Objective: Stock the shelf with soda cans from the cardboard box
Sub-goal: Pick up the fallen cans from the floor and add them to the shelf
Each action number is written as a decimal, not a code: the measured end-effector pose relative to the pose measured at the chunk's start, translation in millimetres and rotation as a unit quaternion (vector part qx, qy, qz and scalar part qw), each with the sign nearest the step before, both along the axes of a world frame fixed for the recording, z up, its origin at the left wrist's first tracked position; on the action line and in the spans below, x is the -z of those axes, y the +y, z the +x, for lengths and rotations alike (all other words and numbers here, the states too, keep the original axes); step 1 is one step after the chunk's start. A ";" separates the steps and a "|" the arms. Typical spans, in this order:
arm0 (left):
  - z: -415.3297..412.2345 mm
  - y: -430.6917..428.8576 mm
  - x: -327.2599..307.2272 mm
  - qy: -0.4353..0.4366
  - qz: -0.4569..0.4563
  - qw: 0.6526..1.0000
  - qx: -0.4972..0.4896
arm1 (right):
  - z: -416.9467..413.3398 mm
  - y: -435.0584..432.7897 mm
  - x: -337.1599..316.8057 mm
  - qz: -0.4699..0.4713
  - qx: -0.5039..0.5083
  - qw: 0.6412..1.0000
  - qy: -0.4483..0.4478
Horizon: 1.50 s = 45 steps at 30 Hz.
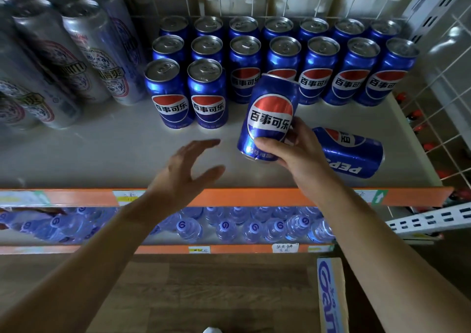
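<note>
A stocker's right hand (297, 151) grips a tilted soda can (269, 116) above the shelf (102, 149), left hand (188, 169) spread empty alongside. Next, likely standing it upright beside the front-row cans (187, 94); another can (353, 151) lies just right.

I have bare shelf (102, 154) along the front, widest left of centre, bounded by silver beer cans (76, 59) and the standing Pepsi cans (316, 70). On the right a sideways Pepsi can (351, 154) lies across the strip (close to the wire mesh side panel (446, 108)), and the held Pepsi can (270, 118) hangs over the front-row gap.
</note>
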<state>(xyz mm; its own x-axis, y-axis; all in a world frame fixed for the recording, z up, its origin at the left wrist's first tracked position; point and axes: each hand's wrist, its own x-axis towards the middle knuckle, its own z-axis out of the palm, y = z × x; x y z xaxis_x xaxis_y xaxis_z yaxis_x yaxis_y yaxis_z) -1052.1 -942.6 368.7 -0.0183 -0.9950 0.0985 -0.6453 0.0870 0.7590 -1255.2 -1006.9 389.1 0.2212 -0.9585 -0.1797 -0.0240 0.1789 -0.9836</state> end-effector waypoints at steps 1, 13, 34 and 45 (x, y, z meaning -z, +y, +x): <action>4.5 3.2 6.5 -0.059 0.004 0.998 0.022 | 1.9 -4.0 0.0 -0.008 -0.003 1.000 0.005; 7.1 8.6 30.3 -0.285 0.000 0.958 0.033 | 25.8 -54.0 14.6 -0.085 -0.026 0.993 0.081; 0.4 4.2 33.8 -0.299 -0.015 0.954 -0.008 | 36.9 -79.0 32.8 -0.137 0.019 0.975 0.171; -0.1 3.8 34.8 -0.300 -0.018 0.954 -0.009 | 38.9 -75.8 37.4 -0.161 0.039 0.969 0.184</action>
